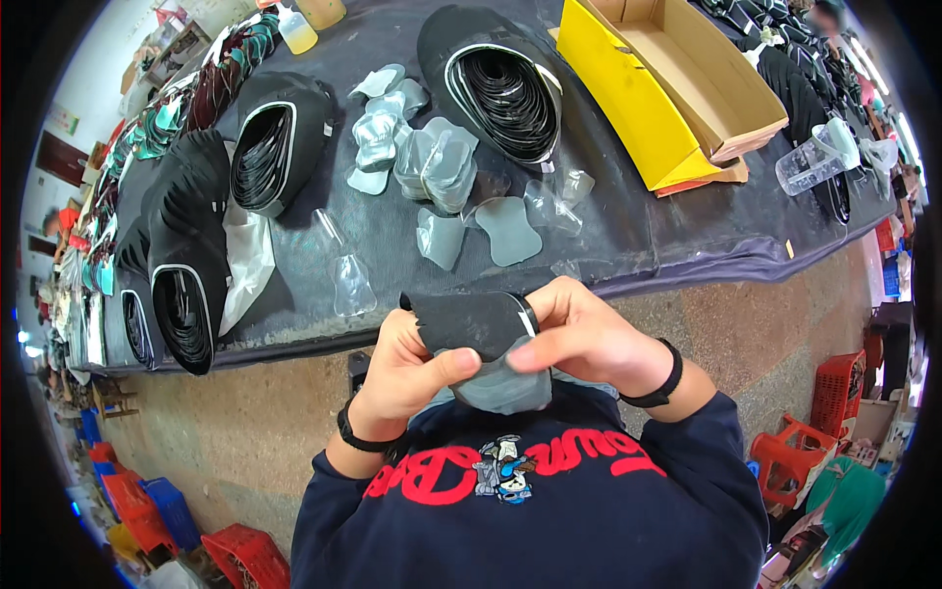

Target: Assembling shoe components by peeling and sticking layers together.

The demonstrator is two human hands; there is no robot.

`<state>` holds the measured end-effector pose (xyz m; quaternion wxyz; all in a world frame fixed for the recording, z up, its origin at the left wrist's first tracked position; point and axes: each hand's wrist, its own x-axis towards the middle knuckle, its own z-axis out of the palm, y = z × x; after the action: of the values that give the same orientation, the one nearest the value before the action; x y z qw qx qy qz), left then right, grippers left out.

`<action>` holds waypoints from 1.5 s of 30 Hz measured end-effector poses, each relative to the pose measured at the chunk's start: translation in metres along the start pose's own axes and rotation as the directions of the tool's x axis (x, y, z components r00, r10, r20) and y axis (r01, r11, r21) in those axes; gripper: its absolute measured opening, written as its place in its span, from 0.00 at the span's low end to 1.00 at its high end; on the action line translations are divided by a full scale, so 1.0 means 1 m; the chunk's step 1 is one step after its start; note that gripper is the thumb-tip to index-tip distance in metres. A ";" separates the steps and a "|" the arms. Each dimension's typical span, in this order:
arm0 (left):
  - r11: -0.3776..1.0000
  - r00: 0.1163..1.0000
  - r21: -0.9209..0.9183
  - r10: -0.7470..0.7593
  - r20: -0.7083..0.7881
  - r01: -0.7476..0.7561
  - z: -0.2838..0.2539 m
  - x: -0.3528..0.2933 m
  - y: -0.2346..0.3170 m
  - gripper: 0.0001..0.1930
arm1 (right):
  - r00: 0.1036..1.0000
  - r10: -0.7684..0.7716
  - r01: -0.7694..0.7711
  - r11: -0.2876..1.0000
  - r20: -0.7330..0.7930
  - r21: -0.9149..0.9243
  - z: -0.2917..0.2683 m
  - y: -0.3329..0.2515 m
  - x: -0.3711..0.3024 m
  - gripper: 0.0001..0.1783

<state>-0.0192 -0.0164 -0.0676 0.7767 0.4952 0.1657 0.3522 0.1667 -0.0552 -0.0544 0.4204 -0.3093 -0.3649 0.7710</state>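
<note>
Close to my chest, a curved black fabric piece [461, 322] with a white strip on its edge is held between both hands. A grey translucent sheet [502, 385] lies against its lower side. My left hand [410, 368] is closed on the left part, its thumb pressing where the black piece and the sheet meet. On the right, my right hand [589, 339] pinches the black piece's edge, with the thumb on the sheet. The fingers behind the pieces are hidden. Just beyond, on the table, lie stacked grey sheets [437, 162] and one loose sheet [508, 232].
The dark-covered table [608, 250] bears nested black bundles [500, 93], a yellow cardboard box [623, 103] and a clear plastic cup [812, 165]. A bottle of yellow liquid [296, 31] stands at the back. Red crates [245, 555] and a red stool [793, 456] stand on the floor.
</note>
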 end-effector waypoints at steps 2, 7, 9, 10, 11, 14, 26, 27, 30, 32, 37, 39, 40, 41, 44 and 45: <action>0.996 0.999 -0.076 0.043 -0.030 -0.045 0.003 0.000 -0.001 0.11 | 0.997 0.073 -0.079 0.931 0.033 0.358 -0.005 0.006 0.001 0.07; 0.915 0.897 -0.360 -0.304 -0.320 0.182 0.009 0.007 0.005 0.30 | 0.996 0.072 -0.046 0.896 -0.043 0.443 -0.013 0.006 0.004 0.17; 0.905 0.886 -0.345 -0.356 -0.297 0.248 -0.004 0.006 0.003 0.39 | 0.994 0.076 -0.039 0.918 -0.078 0.395 -0.010 0.004 0.003 0.18; 0.907 0.886 -0.347 -0.350 -0.304 0.239 -0.008 0.003 0.000 0.39 | 0.990 0.072 -0.027 0.937 -0.117 0.349 -0.007 0.001 0.003 0.19; 0.900 0.915 -0.367 -0.334 -0.227 0.237 -0.009 0.002 0.000 0.40 | 0.996 0.047 -0.025 0.955 -0.071 0.294 -0.002 -0.006 0.002 0.21; 0.886 0.932 -0.367 -0.344 -0.112 0.283 0.004 0.010 0.017 0.37 | 0.997 0.008 0.001 0.992 -0.077 0.125 0.002 -0.006 0.000 0.21; 0.991 0.992 -0.065 -0.114 0.049 0.117 0.004 0.007 0.017 0.13 | 0.995 -0.096 0.102 0.932 -0.035 0.349 0.011 0.001 -0.003 0.18; 0.998 0.998 0.044 -0.049 0.043 0.047 0.003 0.005 0.017 0.13 | 0.995 -0.050 0.076 0.933 -0.082 0.351 0.023 -0.010 -0.008 0.21; 0.900 0.958 0.338 0.223 0.180 -0.274 -0.008 0.000 0.030 0.12 | 0.994 -0.102 0.105 0.986 0.028 -0.129 0.034 -0.032 -0.029 0.31; 0.675 0.955 0.691 0.072 0.286 -0.258 -0.021 -0.015 0.068 0.16 | 0.958 -0.163 0.287 0.611 0.237 -0.738 0.029 -0.059 -0.045 0.33; 0.552 0.551 0.017 0.829 0.100 -0.834 0.032 -0.020 0.115 0.19 | 0.726 -0.545 0.544 0.080 0.420 -0.835 0.073 -0.101 -0.032 0.28; 0.636 0.587 -0.105 0.754 0.294 -0.764 0.031 -0.030 0.134 0.17 | 0.491 -0.800 0.473 -0.086 0.343 -0.877 0.097 -0.096 0.006 0.27; 0.631 0.600 -0.121 0.770 0.218 -0.766 0.033 -0.032 0.133 0.17 | 0.506 -0.786 0.505 -0.064 0.355 -0.861 0.105 -0.097 0.037 0.27; 0.631 0.611 -0.166 0.775 0.160 -0.757 0.046 -0.038 0.123 0.16 | 0.480 -0.648 0.517 -0.337 0.592 -0.787 0.108 -0.105 0.071 0.29; 0.610 0.634 -0.303 0.773 0.023 -0.732 0.079 -0.049 0.111 0.15 | 0.449 -0.482 0.493 -0.569 0.753 -0.658 0.121 -0.083 0.157 0.32; 0.590 0.635 -0.331 0.772 -0.038 -0.737 0.088 -0.052 0.106 0.15 | 0.472 -0.479 0.469 -0.575 0.740 -0.671 0.120 -0.057 0.191 0.30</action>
<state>-0.0428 -0.0831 0.0614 0.6303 0.4058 -0.1613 0.6419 0.0096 0.0974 0.0250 0.3672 -0.2621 -0.8836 -0.1256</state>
